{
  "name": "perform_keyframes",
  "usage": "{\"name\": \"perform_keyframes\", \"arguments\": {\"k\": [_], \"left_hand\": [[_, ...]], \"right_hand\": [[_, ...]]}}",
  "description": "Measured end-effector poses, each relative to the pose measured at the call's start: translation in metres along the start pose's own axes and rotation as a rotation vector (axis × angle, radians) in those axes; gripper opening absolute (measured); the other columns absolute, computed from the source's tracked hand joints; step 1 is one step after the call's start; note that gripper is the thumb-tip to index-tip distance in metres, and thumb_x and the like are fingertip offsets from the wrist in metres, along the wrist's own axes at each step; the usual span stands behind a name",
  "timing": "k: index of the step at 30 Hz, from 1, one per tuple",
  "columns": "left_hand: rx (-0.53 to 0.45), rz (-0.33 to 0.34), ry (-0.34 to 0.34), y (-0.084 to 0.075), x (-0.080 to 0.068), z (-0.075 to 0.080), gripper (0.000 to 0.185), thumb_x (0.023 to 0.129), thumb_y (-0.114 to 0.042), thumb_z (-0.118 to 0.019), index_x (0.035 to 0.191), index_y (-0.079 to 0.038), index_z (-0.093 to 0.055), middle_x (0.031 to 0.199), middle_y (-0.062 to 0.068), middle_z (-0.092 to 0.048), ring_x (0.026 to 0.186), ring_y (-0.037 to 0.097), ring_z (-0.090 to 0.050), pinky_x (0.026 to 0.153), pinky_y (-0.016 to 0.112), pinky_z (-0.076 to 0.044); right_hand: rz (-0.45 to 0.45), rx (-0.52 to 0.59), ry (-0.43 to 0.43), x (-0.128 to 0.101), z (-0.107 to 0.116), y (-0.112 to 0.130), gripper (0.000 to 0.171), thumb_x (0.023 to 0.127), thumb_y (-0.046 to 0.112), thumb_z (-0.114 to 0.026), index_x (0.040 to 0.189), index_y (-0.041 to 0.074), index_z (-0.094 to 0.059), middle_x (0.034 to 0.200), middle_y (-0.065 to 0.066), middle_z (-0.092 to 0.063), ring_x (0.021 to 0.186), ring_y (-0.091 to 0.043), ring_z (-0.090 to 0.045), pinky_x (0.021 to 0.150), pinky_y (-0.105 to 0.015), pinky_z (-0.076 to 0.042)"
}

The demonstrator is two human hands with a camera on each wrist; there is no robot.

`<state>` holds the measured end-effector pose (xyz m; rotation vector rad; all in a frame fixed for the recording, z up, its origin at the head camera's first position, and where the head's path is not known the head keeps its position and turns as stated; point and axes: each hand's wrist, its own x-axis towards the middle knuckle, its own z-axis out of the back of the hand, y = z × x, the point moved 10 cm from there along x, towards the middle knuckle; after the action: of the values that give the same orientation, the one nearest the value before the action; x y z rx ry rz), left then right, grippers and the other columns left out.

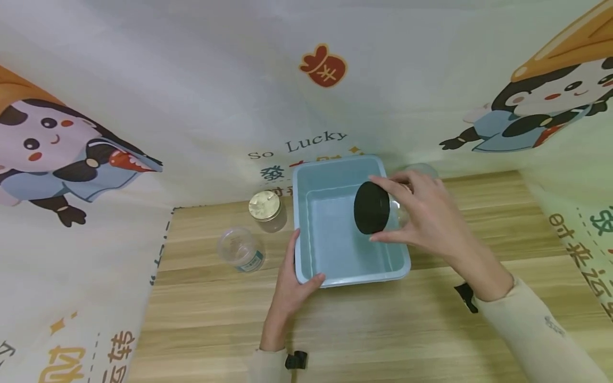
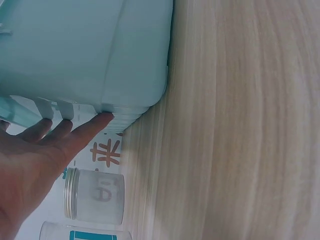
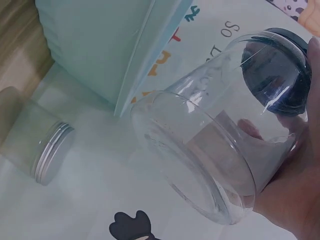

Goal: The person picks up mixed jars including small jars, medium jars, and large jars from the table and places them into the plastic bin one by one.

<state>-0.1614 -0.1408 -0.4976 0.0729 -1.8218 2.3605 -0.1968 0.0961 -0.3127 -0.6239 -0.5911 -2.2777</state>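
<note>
My right hand grips a clear jar with a black lid. The jar is tipped on its side over the right part of a light blue plastic basin, its lid pointing left. In the right wrist view the see-through walls show no contents. On the near left corner of the basin, my left hand holds on, thumb over the rim and fingers along the outer side. The left wrist view has those fingers against the basin's wall. The basin's visible floor holds nothing.
Left of the basin stand a jar with a gold-coloured metal lid and a clear container with a teal label. Another metal-lidded jar is at the basin's far right. A printed cloth hangs behind the wooden table.
</note>
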Motion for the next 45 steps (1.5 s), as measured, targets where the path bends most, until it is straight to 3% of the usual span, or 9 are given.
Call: {"name": "perform_keyframes", "arguments": {"k": [6,14,21,28,37,45], "left_hand": [[-0.001,0.006,0.001,0.0,0.001,0.001,0.1,0.077,-0.043,-0.079,0.157,-0.034,-0.021,0.157,0.008,-0.033,0.136,0.034,-0.039,0.11,0.057,-0.029],[-0.007,-0.012,0.014,-0.002,-0.001,-0.002,0.098,0.078,-0.055,-0.078,0.156,-0.029,-0.024,0.154,0.02,-0.034,0.133,0.04,-0.042,0.106,0.059,-0.034],[-0.02,-0.017,0.019,-0.003,0.0,-0.003,0.099,0.078,-0.056,-0.077,0.156,-0.03,-0.023,0.154,0.021,-0.033,0.132,0.041,-0.041,0.105,0.06,-0.034],[-0.038,0.002,0.01,-0.001,0.0,0.0,0.097,0.078,-0.048,-0.079,0.156,-0.032,-0.023,0.152,0.021,-0.036,0.128,0.041,-0.044,0.102,0.061,-0.036],[-0.027,-0.003,0.007,0.001,0.0,0.001,0.101,0.079,-0.048,-0.077,0.158,-0.019,-0.021,0.152,0.022,-0.035,0.128,0.043,-0.043,0.101,0.063,-0.037],[-0.009,-0.008,0.006,0.002,-0.001,0.0,0.099,0.079,-0.056,-0.075,0.158,-0.029,-0.021,0.152,0.023,-0.036,0.127,0.044,-0.044,0.1,0.063,-0.037]], "right_hand": [[0.011,-0.02,0.051,0.006,-0.008,0.004,0.098,0.068,0.084,-0.06,0.144,0.023,-0.053,0.117,-0.014,-0.061,0.101,-0.033,-0.057,0.081,-0.054,-0.042],[0.003,-0.026,0.143,0.014,-0.025,0.015,0.1,0.063,0.077,-0.074,0.146,0.026,-0.051,0.12,-0.011,-0.06,0.101,-0.03,-0.058,0.077,-0.048,-0.042],[0.009,-0.034,0.192,0.018,-0.036,0.023,0.101,0.064,0.081,-0.069,0.146,0.026,-0.05,0.121,-0.011,-0.06,0.099,-0.031,-0.06,0.074,-0.045,-0.042],[0.025,-0.065,0.197,0.024,-0.041,0.029,0.101,0.064,0.082,-0.069,0.145,0.025,-0.051,0.12,-0.01,-0.06,0.096,-0.03,-0.06,0.071,-0.045,-0.043],[0.055,-0.097,0.274,0.03,-0.061,0.043,0.101,0.065,0.085,-0.062,0.147,0.026,-0.049,0.12,-0.01,-0.06,0.101,-0.033,-0.059,0.081,-0.05,-0.047],[0.042,-0.111,0.325,0.026,-0.078,0.048,0.102,0.065,0.088,-0.057,0.147,0.028,-0.049,0.122,-0.009,-0.06,0.104,-0.032,-0.059,0.077,-0.048,-0.047]]}}
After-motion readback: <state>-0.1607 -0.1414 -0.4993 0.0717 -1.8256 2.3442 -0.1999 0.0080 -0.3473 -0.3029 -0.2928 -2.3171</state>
